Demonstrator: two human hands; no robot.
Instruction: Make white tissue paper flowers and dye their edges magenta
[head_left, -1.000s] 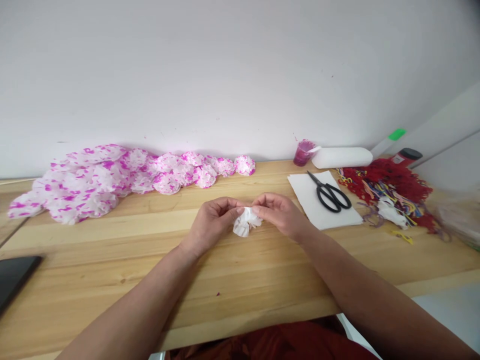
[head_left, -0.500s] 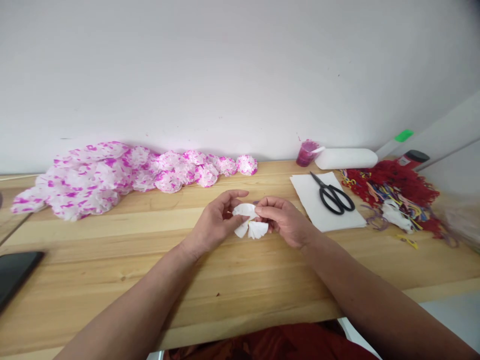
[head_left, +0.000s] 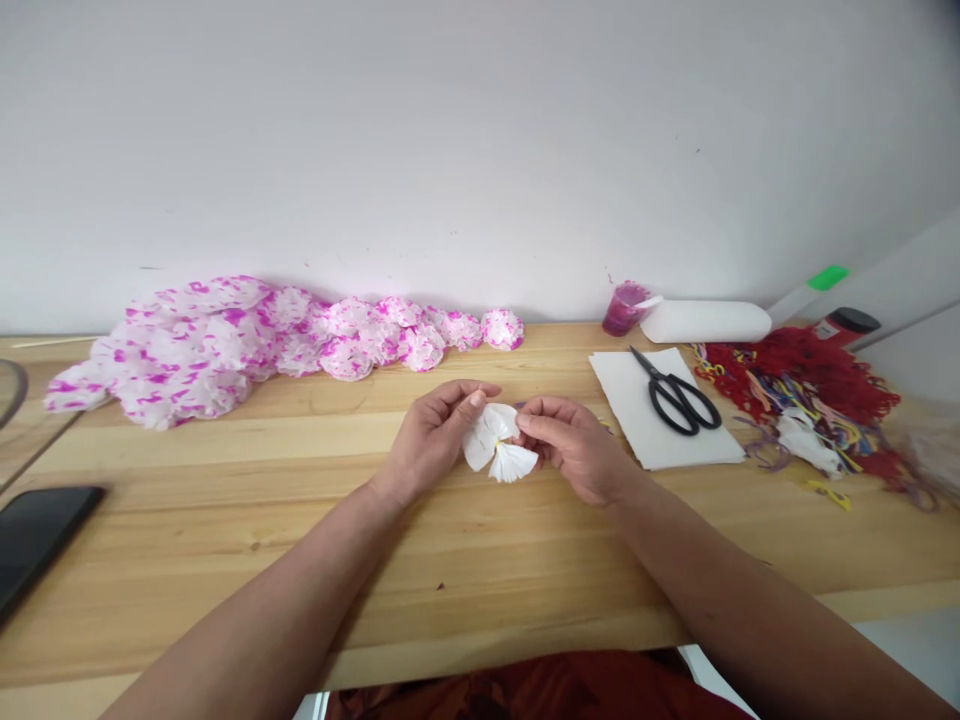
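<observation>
A small white paper flower (head_left: 514, 461), pleated and gathered at a yellowish middle, is held above the wooden table between both hands. My left hand (head_left: 437, 430) is closed on its left side, thumb and forefinger at the upper edge of the fanned paper. On the other side, my right hand (head_left: 574, 445) pinches the upper right edge; its lower fingers are partly hidden behind the paper. Behind the hands, along the wall, lies a heap of white paper flowers with magenta tips (head_left: 187, 350), trailing off to a single one (head_left: 502, 329).
Black-handled scissors (head_left: 684, 402) lie on a stack of white paper (head_left: 626, 400) at right. Behind stand a cup of magenta liquid (head_left: 624, 312) and a white roll (head_left: 705, 322). Red and coloured yarn (head_left: 802, 375) sits far right, a black phone (head_left: 45, 535) at left.
The left thumb has moved up to the paper's top edge, and the left part of the flower is spread wider. My view has turned slightly to the left.
</observation>
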